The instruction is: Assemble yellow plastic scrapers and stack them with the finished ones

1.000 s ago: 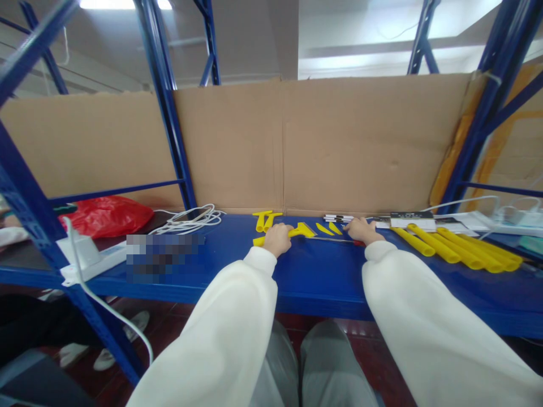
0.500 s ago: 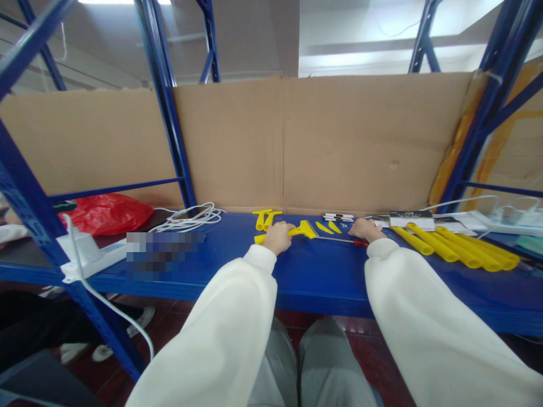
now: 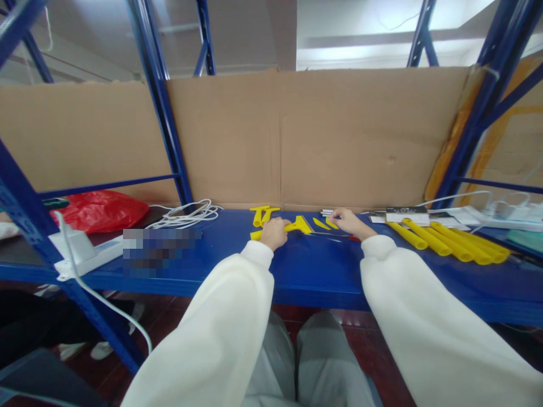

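My left hand [image 3: 274,233] is closed around the handle of a yellow scraper [image 3: 301,225], whose flared head points right. My right hand [image 3: 347,221] hovers low over the blue table with fingertips pinched together beside a small yellow strip [image 3: 331,223]; what they hold, if anything, is too small to make out. A second yellow strip [image 3: 321,224] lies just left of it. Below the right hand lies a screwdriver, its red handle [image 3: 352,238] partly hidden by the wrist and its thin shaft pointing towards the scraper head.
Two yellow T-shaped parts [image 3: 265,215] lie behind my left hand. Several yellow tubes [image 3: 439,243] rest at the right, near papers [image 3: 407,215]. White cables [image 3: 190,213], a power strip [image 3: 102,252] and a red bag [image 3: 104,211] occupy the left. Cardboard [image 3: 339,141] stands behind.
My right hand has moved left, away from the screwdriver handle, to the small yellow strips, and its fingers now pinch. My left hand keeps hold of the scraper. The view has shifted slightly.
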The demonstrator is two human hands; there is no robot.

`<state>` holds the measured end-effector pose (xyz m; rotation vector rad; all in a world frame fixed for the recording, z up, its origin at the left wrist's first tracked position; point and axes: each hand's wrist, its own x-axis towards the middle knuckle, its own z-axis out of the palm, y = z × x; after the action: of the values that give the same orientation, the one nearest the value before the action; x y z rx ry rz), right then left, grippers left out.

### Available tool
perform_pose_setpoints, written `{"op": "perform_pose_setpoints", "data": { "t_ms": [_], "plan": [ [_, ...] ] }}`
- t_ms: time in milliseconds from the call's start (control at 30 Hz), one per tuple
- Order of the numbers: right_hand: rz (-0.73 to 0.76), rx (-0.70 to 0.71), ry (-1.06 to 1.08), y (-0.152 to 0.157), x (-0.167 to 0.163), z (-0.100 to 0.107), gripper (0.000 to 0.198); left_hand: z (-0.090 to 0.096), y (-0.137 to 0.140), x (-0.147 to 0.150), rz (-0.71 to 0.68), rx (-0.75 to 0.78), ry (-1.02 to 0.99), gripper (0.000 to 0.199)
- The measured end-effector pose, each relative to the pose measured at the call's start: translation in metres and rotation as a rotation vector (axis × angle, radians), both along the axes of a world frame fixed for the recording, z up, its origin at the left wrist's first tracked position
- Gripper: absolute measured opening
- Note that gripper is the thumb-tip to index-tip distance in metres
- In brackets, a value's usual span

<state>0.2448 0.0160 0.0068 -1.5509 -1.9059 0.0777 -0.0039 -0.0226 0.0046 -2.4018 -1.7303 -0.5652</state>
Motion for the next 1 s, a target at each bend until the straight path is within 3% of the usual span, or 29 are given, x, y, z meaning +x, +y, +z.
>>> {"op": "perform_pose_setpoints", "data": {
  "t_ms": [133,267,633,1000],
  "plan": [
    [0.283,0.029,0.151,-0.003,-0.028,-0.004,0.012,-0.002,0.0,0.001,-0.027,0.021,-0.002,0.044],
    [0.395,0.059,0.123,-0.005,-0.041,-0.01,0.012,-0.004,0.001,0.002,-0.047,0.033,-0.007,0.043],
    [0.36,0.081,-0.009,0.009,-0.039,-0.022,0.01,-0.004,0.006,0.003,-0.072,0.022,0.028,0.044],
    [0.347,0.049,0.045,0.0,-0.045,-0.018,0.016,-0.002,0.002,0.006,-0.075,0.02,0.01,0.043]
  ]
}}
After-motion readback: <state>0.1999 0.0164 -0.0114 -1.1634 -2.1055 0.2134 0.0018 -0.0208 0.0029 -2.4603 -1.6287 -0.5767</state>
